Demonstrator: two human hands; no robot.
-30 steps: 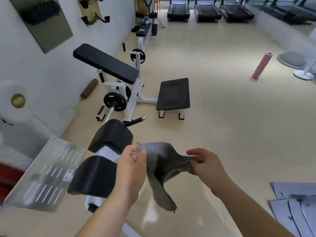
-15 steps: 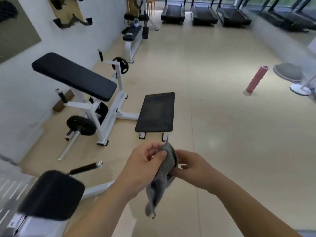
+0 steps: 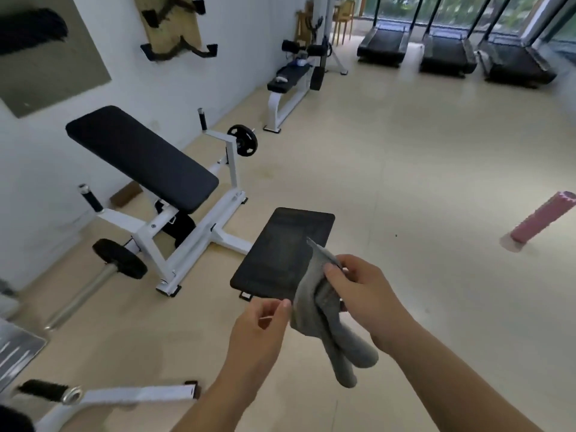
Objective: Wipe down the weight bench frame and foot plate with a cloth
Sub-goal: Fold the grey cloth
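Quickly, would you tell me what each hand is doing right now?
Left hand: curled beside the cloth; whether it grips cannot be told.
Right hand: holding the cloth.

Near right corner of flat black rectangular foot plate [image 3: 280, 254] is hidden behind grey fabric cloth [image 3: 314, 304] and right hand [image 3: 364, 294]. At right edge, pink foam roller [image 3: 542, 219] is cut off. Whether left hand [image 3: 258, 325] touches cloth: unclear.

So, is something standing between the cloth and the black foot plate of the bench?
Nothing visible does. The right hand grips the grey cloth close to the foot plate; in this view the cloth overlaps its near corner.
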